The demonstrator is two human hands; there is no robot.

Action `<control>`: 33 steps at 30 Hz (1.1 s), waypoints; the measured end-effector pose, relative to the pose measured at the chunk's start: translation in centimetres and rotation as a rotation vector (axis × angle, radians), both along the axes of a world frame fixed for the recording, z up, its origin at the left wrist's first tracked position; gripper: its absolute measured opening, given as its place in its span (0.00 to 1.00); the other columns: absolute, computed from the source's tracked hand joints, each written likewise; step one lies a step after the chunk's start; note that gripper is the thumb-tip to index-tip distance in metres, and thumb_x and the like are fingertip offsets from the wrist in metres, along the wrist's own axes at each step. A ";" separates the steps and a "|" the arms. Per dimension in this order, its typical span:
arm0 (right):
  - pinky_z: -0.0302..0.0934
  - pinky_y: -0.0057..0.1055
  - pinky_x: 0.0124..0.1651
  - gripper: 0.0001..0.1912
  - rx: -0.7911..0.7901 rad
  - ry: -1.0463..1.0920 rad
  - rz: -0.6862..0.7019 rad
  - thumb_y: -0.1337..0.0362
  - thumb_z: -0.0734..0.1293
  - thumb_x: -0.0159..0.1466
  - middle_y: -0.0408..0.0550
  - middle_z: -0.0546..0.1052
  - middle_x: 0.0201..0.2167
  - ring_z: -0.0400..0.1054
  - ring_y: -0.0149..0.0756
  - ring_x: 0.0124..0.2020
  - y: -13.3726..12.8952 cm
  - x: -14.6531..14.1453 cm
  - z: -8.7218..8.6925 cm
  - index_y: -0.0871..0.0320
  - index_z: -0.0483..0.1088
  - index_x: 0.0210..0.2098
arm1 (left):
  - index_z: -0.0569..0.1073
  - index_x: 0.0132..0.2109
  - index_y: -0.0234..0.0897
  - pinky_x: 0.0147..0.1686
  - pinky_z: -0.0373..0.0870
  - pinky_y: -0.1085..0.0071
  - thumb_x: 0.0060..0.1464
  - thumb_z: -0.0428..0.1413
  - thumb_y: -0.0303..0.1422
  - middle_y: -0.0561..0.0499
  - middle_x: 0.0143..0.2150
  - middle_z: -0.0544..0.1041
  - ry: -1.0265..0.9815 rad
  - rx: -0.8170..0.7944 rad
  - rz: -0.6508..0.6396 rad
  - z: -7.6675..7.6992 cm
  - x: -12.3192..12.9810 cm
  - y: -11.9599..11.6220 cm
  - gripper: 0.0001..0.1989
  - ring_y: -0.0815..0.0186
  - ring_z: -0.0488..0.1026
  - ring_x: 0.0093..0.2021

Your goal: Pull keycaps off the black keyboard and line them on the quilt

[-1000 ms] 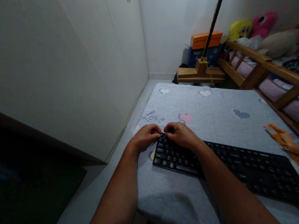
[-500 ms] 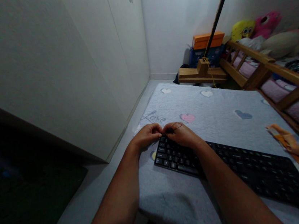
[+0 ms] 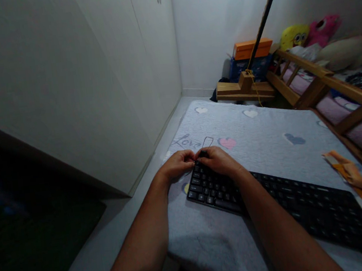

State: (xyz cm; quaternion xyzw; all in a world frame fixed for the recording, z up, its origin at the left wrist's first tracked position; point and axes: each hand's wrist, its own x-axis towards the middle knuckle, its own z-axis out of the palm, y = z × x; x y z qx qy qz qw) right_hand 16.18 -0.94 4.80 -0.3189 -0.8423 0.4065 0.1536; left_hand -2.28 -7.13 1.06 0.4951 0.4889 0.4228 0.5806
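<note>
A black keyboard (image 3: pixel 308 207) lies slantwise on the cloth-covered surface. At its far left corner, my right hand (image 3: pixel 218 159) reaches over the keys, fingers closed on a thin wire keycap puller (image 3: pixel 208 138). The puller's wire loop stands up above the fingers, and a small dark part shows between them. My left hand (image 3: pixel 178 163) is beside the same corner, thumb and fingers pinched together and touching the right fingertips. Whatever lies in that left pinch is hidden. My right hand and forearm cover part of the keyboard's keys.
A heart-patterned cloth (image 3: pixel 251 144) covers the surface. An orange cloth-like item (image 3: pixel 350 172) lies to the right, near a wooden bed rail (image 3: pixel 342 80). A pale cabinet (image 3: pixel 120 72) rises on the left. A wooden stand (image 3: pixel 244 88) with a pole and boxes (image 3: pixel 252 49) are behind.
The wire loop has swung up from lying across the back of my right hand to standing above the fingers. My right fingers have shifted slightly; the left hand and keyboard look the same.
</note>
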 end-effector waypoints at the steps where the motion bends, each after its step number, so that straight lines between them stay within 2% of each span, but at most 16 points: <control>1: 0.63 0.29 0.45 0.12 -0.003 0.009 -0.001 0.74 0.63 0.61 0.48 0.83 0.37 0.75 0.36 0.39 0.0 0.0 -0.1 0.59 0.78 0.37 | 0.72 0.36 0.32 0.28 0.55 0.75 0.41 0.62 0.30 0.54 0.28 0.70 -0.003 -0.003 -0.001 -0.1 0.0 0.0 0.13 0.72 0.65 0.27; 5: 0.63 0.29 0.45 0.11 -0.002 -0.002 -0.010 0.74 0.64 0.61 0.48 0.82 0.36 0.74 0.35 0.38 -0.2 -0.1 0.0 0.60 0.78 0.37 | 0.73 0.36 0.32 0.29 0.56 0.75 0.41 0.61 0.29 0.54 0.28 0.70 -0.017 0.002 -0.006 -0.3 -0.1 0.1 0.12 0.71 0.65 0.28; 9: 0.61 0.29 0.41 0.08 -0.026 -0.034 -0.006 0.68 0.66 0.64 0.47 0.81 0.33 0.72 0.34 0.35 -0.4 -0.2 0.4 0.60 0.78 0.38 | 0.73 0.37 0.32 0.29 0.57 0.75 0.41 0.61 0.30 0.54 0.28 0.70 -0.004 0.009 -0.016 -0.5 -0.3 0.2 0.13 0.71 0.65 0.28; 15: 0.56 0.26 0.34 0.07 -0.019 -0.084 -0.035 0.68 0.66 0.65 0.44 0.78 0.27 0.67 0.30 0.28 -0.5 -0.6 1.0 0.60 0.77 0.36 | 0.73 0.37 0.32 0.29 0.57 0.74 0.41 0.62 0.31 0.53 0.29 0.69 0.024 0.015 -0.014 -0.4 -0.2 0.2 0.13 0.70 0.65 0.29; 20: 0.53 0.26 0.32 0.10 0.016 -0.133 -0.038 0.68 0.65 0.66 0.42 0.74 0.22 0.64 0.30 0.25 -0.3 -1.1 1.4 0.60 0.75 0.30 | 0.73 0.37 0.32 0.30 0.58 0.74 0.41 0.61 0.31 0.53 0.29 0.69 0.016 0.021 -0.016 -0.4 -0.2 0.2 0.13 0.70 0.65 0.29; 25: 0.51 0.27 0.30 0.13 -0.016 -0.150 -0.016 0.66 0.65 0.68 0.42 0.73 0.20 0.63 0.29 0.24 0.2 -1.0 1.3 0.61 0.74 0.27 | 0.73 0.36 0.32 0.31 0.58 0.74 0.40 0.61 0.29 0.54 0.28 0.69 0.007 0.034 -0.031 -0.4 -0.3 0.2 0.12 0.70 0.64 0.29; 33: 0.52 0.26 0.30 0.13 -0.017 -0.140 0.018 0.65 0.64 0.68 0.41 0.71 0.20 0.63 0.28 0.24 0.4 -1.3 1.4 0.61 0.72 0.27 | 0.74 0.37 0.32 0.32 0.61 0.73 0.38 0.62 0.30 0.51 0.30 0.72 0.008 0.006 -0.014 -0.5 -0.3 0.2 0.14 0.67 0.68 0.32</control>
